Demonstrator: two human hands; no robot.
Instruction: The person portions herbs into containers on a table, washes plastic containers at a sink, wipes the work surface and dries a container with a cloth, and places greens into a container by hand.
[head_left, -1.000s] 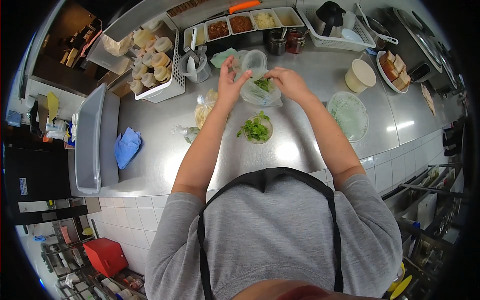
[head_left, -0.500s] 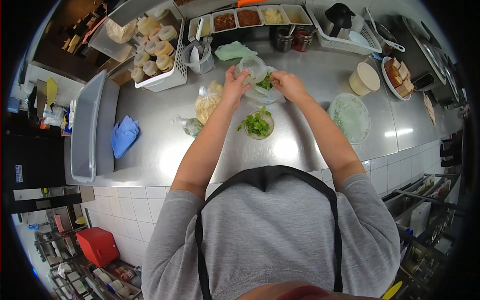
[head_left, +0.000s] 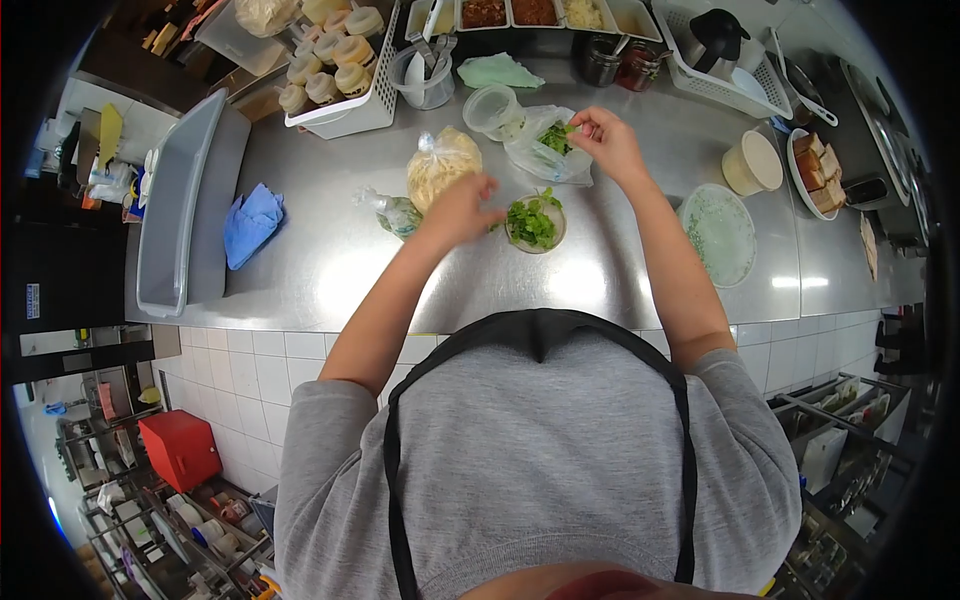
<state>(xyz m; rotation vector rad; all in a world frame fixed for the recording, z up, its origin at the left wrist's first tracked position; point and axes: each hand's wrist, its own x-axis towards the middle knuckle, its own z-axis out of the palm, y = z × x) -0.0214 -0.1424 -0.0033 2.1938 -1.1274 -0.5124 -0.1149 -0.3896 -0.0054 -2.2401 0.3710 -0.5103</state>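
My left hand [head_left: 462, 212], a little blurred, hovers with fingers apart and empty between the tied bag of pale shreds [head_left: 440, 172] and the round bowl of green leaves [head_left: 534, 222]. My right hand [head_left: 607, 143] pinches at the herbs [head_left: 557, 137] in the mouth of an open plastic bag [head_left: 545, 168]. Left of that bag, a clear round tub [head_left: 492, 110] rests tilted on the steel counter. A small bag of greens [head_left: 398, 216] lies left of my left hand.
A grey bin [head_left: 190, 210] and blue cloth [head_left: 253, 224] are at the left. A bottle basket [head_left: 350, 118] and utensil tub [head_left: 424, 88] stand behind. To the right are a large round lid [head_left: 720, 236], a cream tub [head_left: 752, 163] and a bread dish [head_left: 818, 172].
My left hand has let go of the clear tub and moved down and toward me, beside the bowl of leaves. The tub now rests on the counter. My right hand stays at the herb bag.
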